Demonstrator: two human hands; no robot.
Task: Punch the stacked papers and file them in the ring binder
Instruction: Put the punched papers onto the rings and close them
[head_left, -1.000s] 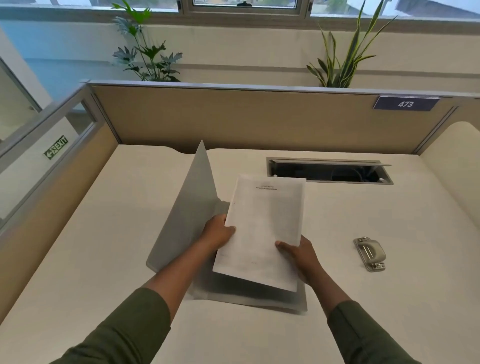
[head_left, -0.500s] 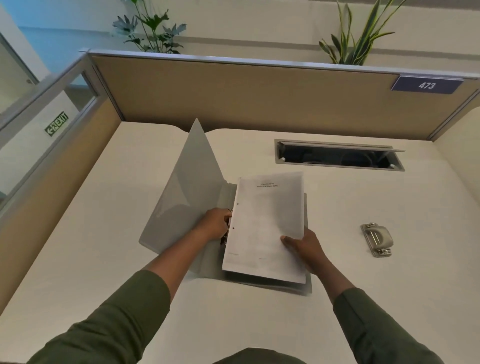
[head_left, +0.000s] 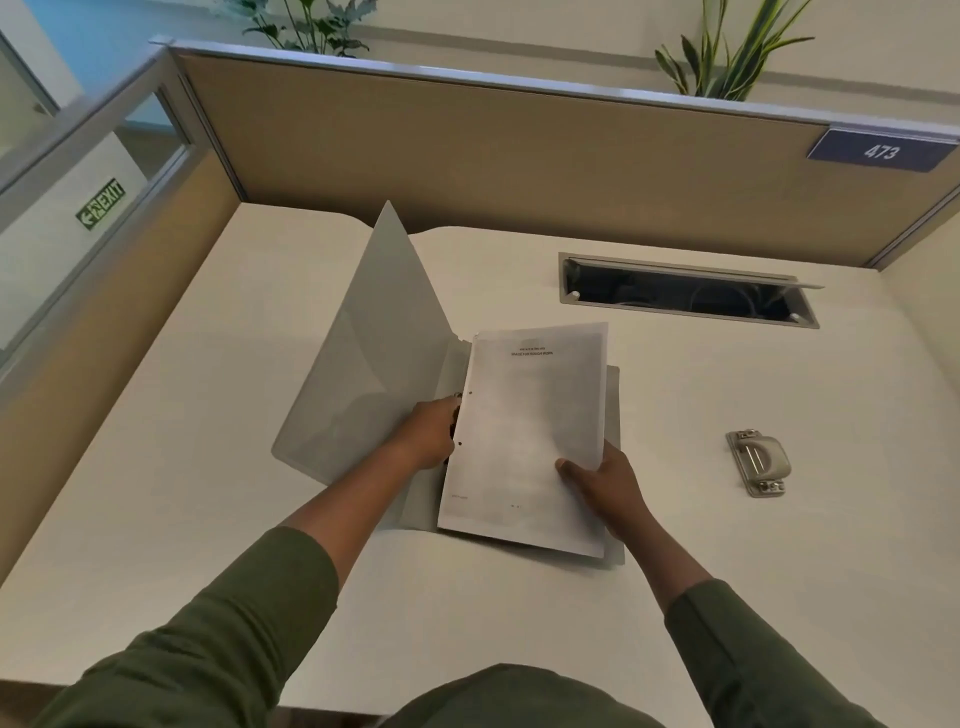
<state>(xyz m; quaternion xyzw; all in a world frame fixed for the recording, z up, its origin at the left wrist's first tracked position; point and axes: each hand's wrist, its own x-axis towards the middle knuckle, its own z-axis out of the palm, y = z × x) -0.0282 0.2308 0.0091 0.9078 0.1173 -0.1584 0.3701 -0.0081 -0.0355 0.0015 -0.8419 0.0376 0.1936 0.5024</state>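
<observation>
- My right hand (head_left: 605, 480) pinched the punched paper stack (head_left: 524, 441) over the open ring binder (head_left: 384, 374) on the tabletop (head_left: 208, 467)
- My left hand (head_left: 428, 436) sat at the rings, its fingers hidden; grip unclear
- The hole punch (head_left: 758, 461) lay well apart

A cream desk top (head_left: 727, 597) is enclosed by tan partition panels (head_left: 519, 166) capped with a grey metal rail (head_left: 467, 78). A navy plate numbered 473 (head_left: 881, 150) is fixed at the far right. A cable hatch (head_left: 685, 291) is recessed in the desk. Glazing (head_left: 67, 208) with a green EXIT sign (head_left: 101, 203) is seen at left. Two potted plants (head_left: 727, 57) are shown behind the partition, against a pale wall.
</observation>
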